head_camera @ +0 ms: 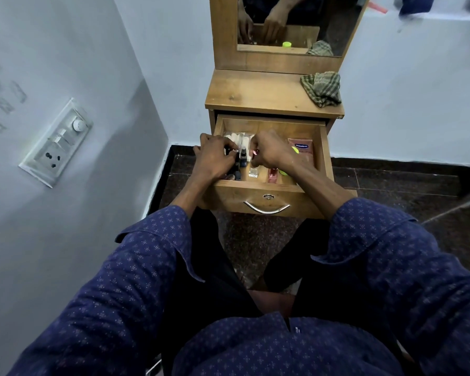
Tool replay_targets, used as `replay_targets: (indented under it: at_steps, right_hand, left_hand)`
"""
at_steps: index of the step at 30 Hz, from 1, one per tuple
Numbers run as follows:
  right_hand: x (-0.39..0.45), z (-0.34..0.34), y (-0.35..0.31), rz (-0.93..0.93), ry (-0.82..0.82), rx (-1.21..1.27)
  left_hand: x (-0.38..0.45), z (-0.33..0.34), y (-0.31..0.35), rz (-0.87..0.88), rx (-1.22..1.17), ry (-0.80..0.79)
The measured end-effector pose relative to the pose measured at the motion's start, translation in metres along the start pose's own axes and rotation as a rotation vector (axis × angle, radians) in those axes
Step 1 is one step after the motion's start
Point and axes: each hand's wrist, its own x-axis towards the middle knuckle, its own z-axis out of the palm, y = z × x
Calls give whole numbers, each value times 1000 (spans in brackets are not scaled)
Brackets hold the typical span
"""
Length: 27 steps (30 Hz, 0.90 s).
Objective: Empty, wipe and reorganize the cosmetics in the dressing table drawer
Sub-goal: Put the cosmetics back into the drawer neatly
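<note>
Both hands are reaching into the open drawer (326, 147) — the left hand (214, 156) is gripping dark little bottles (237, 169), the right hand (269, 150) is pinching a small pink-tipped item (254, 152). A pink sachet (301, 146) reading "Vaseline" is lying at the drawer's right; a checked cloth (323, 88) is sitting on the bench (255, 90).

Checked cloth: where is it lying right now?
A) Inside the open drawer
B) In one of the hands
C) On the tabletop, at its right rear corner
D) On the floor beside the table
C: the checked cloth lies crumpled on the wooden tabletop at its right rear corner, while the left hand and right hand are both down in the open drawer among the cosmetics.
</note>
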Motion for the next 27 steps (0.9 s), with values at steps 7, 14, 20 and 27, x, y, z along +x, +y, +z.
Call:
replay_targets:
  at_steps: [7,14,20,27]
  right_hand:
    - [-1,18,-3,24,33,128]
    - [4,30,-3,141,64,217]
    - [6,27,-5,136,53,186]
    - [9,-1,5,50,-44,228]
  left_hand:
    - [0,1,-2,-4,0,2]
    - [-1,2,-2,-5,-5,6]
    - [-1,3,-1,-1,9,9]
    - [-2,0,-1,21,20,17]
